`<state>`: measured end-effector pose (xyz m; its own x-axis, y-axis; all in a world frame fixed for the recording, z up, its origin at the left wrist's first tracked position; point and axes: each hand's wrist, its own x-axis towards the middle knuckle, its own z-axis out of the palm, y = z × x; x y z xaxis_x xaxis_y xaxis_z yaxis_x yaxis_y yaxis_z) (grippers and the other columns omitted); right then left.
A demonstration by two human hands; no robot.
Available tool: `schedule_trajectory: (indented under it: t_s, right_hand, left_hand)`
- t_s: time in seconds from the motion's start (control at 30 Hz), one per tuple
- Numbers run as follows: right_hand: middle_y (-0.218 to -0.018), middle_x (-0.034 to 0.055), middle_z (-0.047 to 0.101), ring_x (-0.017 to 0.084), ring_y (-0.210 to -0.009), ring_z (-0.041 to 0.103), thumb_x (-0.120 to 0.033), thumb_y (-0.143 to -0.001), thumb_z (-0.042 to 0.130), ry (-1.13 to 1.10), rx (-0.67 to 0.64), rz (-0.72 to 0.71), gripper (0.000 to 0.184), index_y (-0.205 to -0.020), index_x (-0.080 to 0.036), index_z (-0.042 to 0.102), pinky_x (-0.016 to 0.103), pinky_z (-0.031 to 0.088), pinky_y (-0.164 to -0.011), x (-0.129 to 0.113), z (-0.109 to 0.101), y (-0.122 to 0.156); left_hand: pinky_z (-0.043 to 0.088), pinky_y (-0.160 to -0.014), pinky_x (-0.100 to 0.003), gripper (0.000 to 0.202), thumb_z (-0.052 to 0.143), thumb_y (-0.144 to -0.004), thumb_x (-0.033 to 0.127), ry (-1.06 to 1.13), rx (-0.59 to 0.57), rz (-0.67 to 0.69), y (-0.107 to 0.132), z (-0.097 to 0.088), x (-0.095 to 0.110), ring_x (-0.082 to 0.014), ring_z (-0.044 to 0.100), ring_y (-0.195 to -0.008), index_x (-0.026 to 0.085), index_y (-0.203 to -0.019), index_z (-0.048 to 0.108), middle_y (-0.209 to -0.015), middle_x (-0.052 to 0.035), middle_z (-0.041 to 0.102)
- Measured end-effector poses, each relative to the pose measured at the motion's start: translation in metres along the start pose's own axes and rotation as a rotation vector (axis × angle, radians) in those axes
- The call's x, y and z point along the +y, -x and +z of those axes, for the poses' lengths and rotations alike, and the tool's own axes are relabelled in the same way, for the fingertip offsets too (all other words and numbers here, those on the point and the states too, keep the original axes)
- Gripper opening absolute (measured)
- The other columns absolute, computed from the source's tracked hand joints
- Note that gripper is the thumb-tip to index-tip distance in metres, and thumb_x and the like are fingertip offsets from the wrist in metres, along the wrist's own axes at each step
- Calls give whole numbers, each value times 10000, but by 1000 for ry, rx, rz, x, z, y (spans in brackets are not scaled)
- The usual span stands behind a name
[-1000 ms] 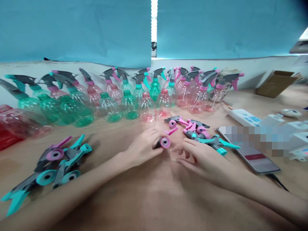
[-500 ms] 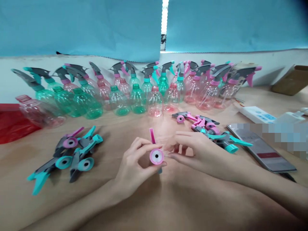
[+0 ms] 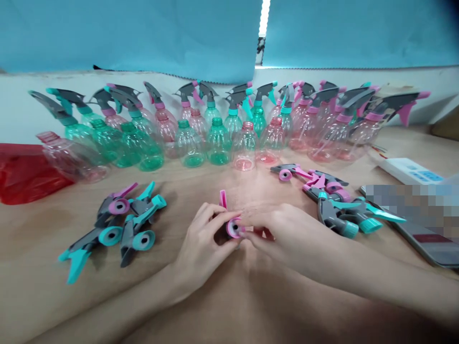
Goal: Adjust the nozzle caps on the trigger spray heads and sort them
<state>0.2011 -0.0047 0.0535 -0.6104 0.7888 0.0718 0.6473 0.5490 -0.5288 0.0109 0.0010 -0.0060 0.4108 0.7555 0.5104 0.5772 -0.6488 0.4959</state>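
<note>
My left hand [image 3: 202, 248] grips a pink and grey spray trigger head [image 3: 231, 224] just above the wooden table, its round pink collar facing me and its pink lever sticking up. My right hand [image 3: 278, 229] meets it from the right, fingertips pinched on the pink collar. A heap of loose trigger heads [image 3: 333, 203] in pink and teal lies right of my right hand. Another heap of trigger heads [image 3: 120, 224] lies left of my left hand.
Rows of pink and green plastic spray bottles [image 3: 215, 138] stand along the back of the table [image 3: 233, 306], some capped with triggers, some open. A red bag [image 3: 21, 174] lies far left. A phone [image 3: 428, 234] and a white power strip [image 3: 409, 171] lie at right.
My left hand lifted the trigger head off the table and turned its collar toward me. My right hand left the table and closed onto the collar. The view shifted left.
</note>
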Motion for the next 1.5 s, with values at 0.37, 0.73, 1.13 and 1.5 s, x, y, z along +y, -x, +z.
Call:
schedule_trajectory:
  t_s: [0.37,0.73,1.13,1.5]
  right_hand:
    - [-775,18,695,128,-663,593,-129,-898,451,-198,-15,-2,224,-843,-183,661,251,397,-621,12,6,-9]
    - [-757,-21,629,124,-640,563,-187,-868,496,-173,63,66,37,-878,-190,532,258,389,-574,13,18,-4]
    - [-715,-14,618,143,-565,553,-261,-908,423,-98,12,120,115,-980,-206,495,266,355,-528,12,28,-3]
    - [-651,-17,537,118,-539,443,-235,-894,492,70,-29,-28,159,-742,-185,498,256,277,-496,14,6,-10]
  left_hand:
    - [515,-735,-313,274,657,-820,245,54,-4,-45,-2,-1,0,-183,598,-848,210,-1091,638,-925,-35,605]
    - [497,-752,-298,276,673,-801,205,108,-37,-98,-5,-2,1,-180,582,-873,231,-1074,639,-931,-22,607]
    - [486,-766,-298,166,656,-806,169,144,-51,-95,-5,-2,2,-177,570,-872,192,-970,656,-938,-33,601]
    - [475,-770,-333,141,686,-792,209,172,-104,-59,-5,-3,3,-188,554,-840,200,-927,647,-904,-32,611]
